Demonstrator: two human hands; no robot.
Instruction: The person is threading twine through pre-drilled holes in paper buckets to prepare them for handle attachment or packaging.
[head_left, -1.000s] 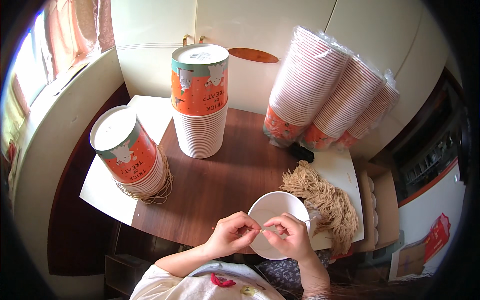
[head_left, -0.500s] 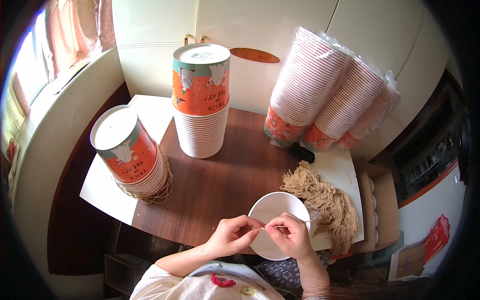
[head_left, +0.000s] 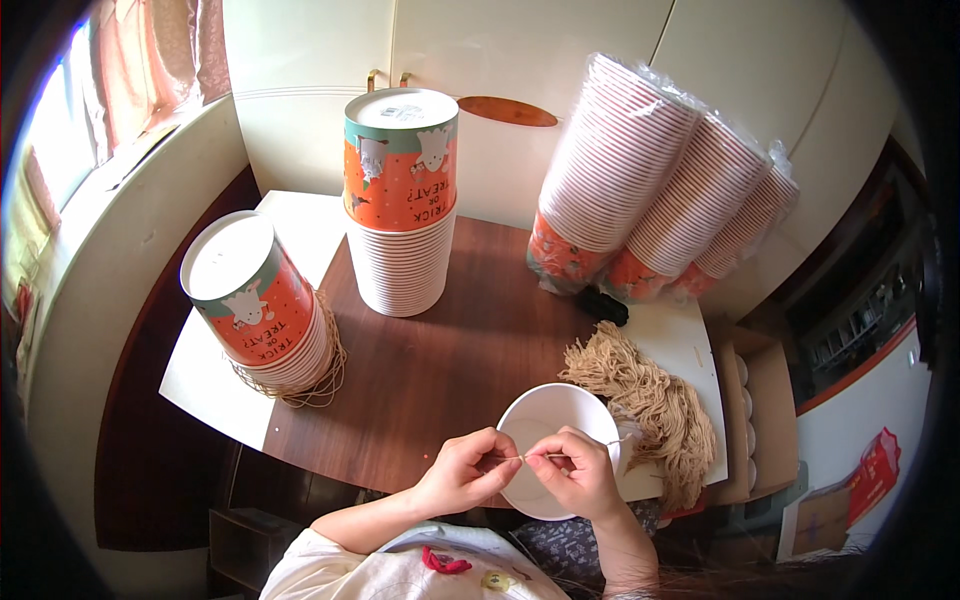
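Fine fingerwork on a tan cord [head_left: 523, 458] above a white bucket [head_left: 548, 408]

The brown-topped table [head_left: 390, 390] spreads beyond and left of the bucket. Plastic-wrapped stacks [head_left: 620, 160] lean beyond it to the right; a tall upside-down stack [head_left: 403, 265] stands beyond it to the left, and a shorter stack [head_left: 265, 310] well to its left, with loose loops [head_left: 325, 385] around the base. A yarn bundle [head_left: 655, 405] lies just right of the bucket. Over the bucket's opening, the left hand [head_left: 465, 470] and right hand [head_left: 580, 475] nearly meet, each pinching the cord narrowly between thumb and fingers. The step in hand looks like working the strand where the fingertips meet; the next move probably calls for firm, steady pinches and even tension.
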